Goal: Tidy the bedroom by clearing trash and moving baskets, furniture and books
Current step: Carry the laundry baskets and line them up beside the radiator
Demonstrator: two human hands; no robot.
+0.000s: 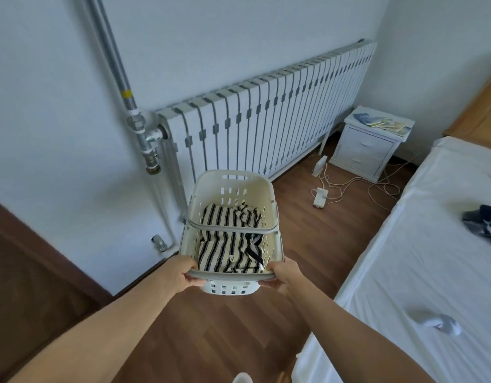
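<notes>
A white plastic laundry basket (pixel 233 186) with slotted walls hangs in front of me above the wooden floor, near the radiator. Striped black-and-cream cloth (pixel 229 239) lies inside it. My left hand (pixel 183 275) grips the near rim at its left corner, fingers curled under the edge. My right hand (pixel 284 275) grips the same rim at its right corner. Several books (pixel 385 123) lie on the white nightstand (pixel 363 153) at the far right.
A long white radiator (pixel 266 117) and grey pipes (pixel 136 114) line the wall. A power strip (pixel 320 197) and loose cables lie on the floor. The bed (pixel 421 258) with a dark garment (pixel 484 223) fills the right. Brown wood furniture (pixel 31 272) stands left.
</notes>
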